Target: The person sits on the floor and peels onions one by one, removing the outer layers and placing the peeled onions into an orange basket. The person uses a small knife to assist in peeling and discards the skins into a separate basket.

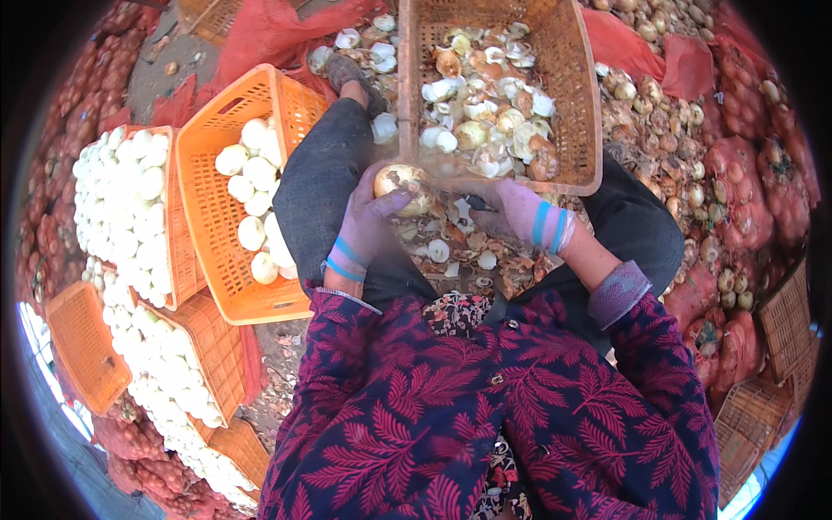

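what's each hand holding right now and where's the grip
The left hand cups a partly peeled onion from below, thumb across its side. The right hand grips a small dark tool, likely a knife, by its handle.

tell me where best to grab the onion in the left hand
Probably around its round middle, coming from the left as the left hand does now: the onion is a smooth ball, and that keeps its right side open toward the right hand.
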{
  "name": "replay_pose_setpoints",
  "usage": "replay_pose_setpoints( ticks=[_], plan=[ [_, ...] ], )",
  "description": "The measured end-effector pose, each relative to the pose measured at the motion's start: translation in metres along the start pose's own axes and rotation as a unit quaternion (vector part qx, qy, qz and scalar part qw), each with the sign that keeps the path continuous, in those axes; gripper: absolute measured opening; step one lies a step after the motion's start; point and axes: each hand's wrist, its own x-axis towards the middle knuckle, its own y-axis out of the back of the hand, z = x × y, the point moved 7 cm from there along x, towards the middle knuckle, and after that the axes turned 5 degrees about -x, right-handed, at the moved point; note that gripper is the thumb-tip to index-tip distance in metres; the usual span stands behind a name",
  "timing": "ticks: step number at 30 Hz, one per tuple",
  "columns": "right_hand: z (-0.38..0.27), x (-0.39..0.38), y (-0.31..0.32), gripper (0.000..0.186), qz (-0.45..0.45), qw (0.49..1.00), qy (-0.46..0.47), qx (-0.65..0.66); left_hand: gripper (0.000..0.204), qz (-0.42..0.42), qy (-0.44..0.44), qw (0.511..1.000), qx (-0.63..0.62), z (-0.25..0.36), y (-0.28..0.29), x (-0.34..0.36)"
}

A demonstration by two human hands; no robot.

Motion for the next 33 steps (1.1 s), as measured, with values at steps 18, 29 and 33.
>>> replay_pose_setpoints(
  ticks=[18,29,33],
  plan=[
    [0.005,0.008,-0.04,0.038,-0.006,0.92,0.01,0.391,0.082,0.144,-0.113,0.923,0.338,0.013,-0.011,0.001],
    [0.004,0.036,-0.016,0.069,0.227,0.959,0.133,-0.104,0.084,0.101,-0.077,0.95,0.286,0.004,0.003,0.011],
    [0.002,0.052,-0.02,0.065,0.041,0.984,-0.001,0.175,0.083,0.098,-0.08,0.955,0.268,0.011,0.0,0.005]
  ],
)
